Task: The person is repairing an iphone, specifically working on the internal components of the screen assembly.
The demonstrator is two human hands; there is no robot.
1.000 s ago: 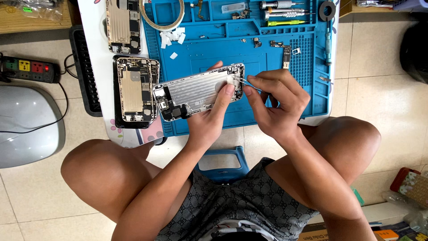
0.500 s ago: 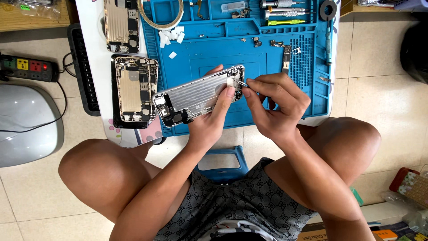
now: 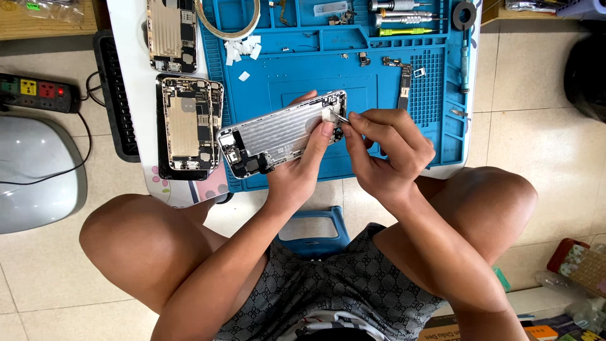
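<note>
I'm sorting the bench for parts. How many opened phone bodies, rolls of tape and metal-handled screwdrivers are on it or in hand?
Opened phone bodies: 3, one in the left hand at, two on the white table at and
Tape rolls: 2
Metal-handled screwdrivers: 2
Total: 7

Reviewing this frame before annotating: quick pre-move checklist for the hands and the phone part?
1. Left hand grips phone screen panel: ok.
2. Right hand pinches tweezers at the panel's top end: ok.
3. Tweezer tip holding a part: cannot tell, too small.
4. Panel held above the blue mat, not lying flat: ok.
5. Open phone body beside the mat, apart from both hands: ok.
6. Screwdrivers in the mat's top tray, out of the way: ok.
</note>
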